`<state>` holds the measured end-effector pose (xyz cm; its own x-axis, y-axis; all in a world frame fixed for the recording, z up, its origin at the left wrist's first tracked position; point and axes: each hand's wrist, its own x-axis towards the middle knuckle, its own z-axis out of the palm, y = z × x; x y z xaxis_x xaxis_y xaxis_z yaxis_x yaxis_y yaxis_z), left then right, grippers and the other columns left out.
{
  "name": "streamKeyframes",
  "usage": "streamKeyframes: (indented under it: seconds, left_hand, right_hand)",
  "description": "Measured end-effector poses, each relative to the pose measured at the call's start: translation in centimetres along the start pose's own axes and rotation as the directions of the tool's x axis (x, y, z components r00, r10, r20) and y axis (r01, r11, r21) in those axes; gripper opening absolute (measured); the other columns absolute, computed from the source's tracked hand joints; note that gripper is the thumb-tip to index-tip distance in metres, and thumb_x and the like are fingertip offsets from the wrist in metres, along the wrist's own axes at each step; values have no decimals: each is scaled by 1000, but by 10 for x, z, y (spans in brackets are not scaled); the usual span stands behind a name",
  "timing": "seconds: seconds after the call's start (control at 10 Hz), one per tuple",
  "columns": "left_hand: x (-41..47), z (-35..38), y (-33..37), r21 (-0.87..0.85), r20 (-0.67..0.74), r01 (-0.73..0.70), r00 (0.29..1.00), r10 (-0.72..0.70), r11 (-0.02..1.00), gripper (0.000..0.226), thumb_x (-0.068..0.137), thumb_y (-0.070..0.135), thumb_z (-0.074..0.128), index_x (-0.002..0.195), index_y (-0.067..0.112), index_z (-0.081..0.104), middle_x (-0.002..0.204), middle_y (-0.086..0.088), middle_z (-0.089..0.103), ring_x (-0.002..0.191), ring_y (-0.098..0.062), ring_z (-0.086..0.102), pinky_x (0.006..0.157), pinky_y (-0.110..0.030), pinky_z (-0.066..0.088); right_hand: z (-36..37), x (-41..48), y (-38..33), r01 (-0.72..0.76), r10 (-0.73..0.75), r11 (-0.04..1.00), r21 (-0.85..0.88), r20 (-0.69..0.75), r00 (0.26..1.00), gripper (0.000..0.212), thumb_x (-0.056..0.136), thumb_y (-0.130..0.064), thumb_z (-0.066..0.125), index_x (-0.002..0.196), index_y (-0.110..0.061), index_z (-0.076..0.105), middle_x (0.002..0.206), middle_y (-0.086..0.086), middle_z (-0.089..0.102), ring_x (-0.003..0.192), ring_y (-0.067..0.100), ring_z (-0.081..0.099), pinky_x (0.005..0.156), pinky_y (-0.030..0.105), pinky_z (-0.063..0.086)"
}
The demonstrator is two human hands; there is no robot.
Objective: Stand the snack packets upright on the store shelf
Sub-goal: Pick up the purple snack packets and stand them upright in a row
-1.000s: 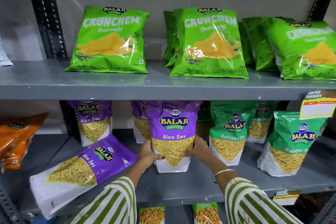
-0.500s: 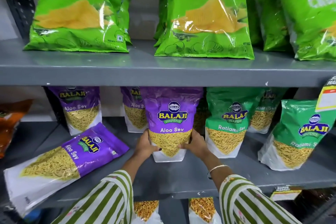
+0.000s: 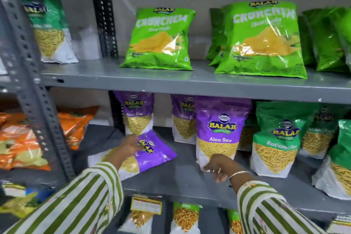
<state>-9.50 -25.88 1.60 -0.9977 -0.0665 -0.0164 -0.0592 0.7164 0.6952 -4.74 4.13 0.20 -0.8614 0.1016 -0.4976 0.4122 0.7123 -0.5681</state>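
Observation:
A purple Aloo Sev packet [image 3: 220, 131] stands upright at the middle of the grey middle shelf [image 3: 180, 180]. My right hand [image 3: 218, 167] hovers at its lower left corner with loose, spread fingers, holding nothing. To the left, a second purple Aloo Sev packet [image 3: 157, 154] lies flat and slanted on the same shelf. My left hand [image 3: 131, 146] reaches over its upper part and touches it; motion blur hides whether the fingers grip. Two more purple packets [image 3: 138, 114] [image 3: 183, 119] stand upright at the back.
Green Ratlami Sev packets [image 3: 279, 138] stand to the right on the same shelf. Green Crunchem bags [image 3: 161, 38] lean on the shelf above. A perforated metal post [image 3: 38, 91] rises at the left, with orange packets [image 3: 76, 125] beyond it. More packets sit on the shelf below.
Both hands have let go of the upright purple packet, which stays standing. My left hand has moved left onto the lying packet. The view has swung to the left.

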Motion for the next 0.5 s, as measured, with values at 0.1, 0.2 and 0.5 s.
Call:
streamKeyframes:
  seconds: [0.1, 0.2, 0.5]
  left_hand:
    - [6, -36, -30, 31, -5, 40, 999, -40, 999, 24, 80, 6, 66, 96, -11, 60, 95, -19, 52, 99, -18, 47, 81, -40, 41]
    - [20, -72, -75, 19, 68, 144, 987, -145, 989, 42, 88, 15, 56, 122, -9, 50, 102, -9, 46, 94, -17, 37, 80, -27, 31]
    - [36, -81, -120, 6, 434, 272, 866, -247, 962, 55, 80, 38, 65, 119, 1, 57, 126, -17, 59, 104, -26, 57, 92, -41, 48]
  right_hand:
    - [37, 3, -32, -16, 9, 994, 108, 64, 998, 37, 85, -27, 61, 60, -10, 41, 51, 10, 50, 16, 9, 46, 24, 16, 39]
    - [133, 16, -90, -115, 23, 926, 360, 249, 968, 38, 81, -44, 61, 86, -7, 51, 69, 20, 62, 46, 22, 68, 42, 26, 54]
    - [215, -18, -159, -303, -10, 589, 750, 382, 924, 30, 87, -38, 55, 88, -8, 52, 83, 13, 57, 78, 30, 72, 82, 43, 52]
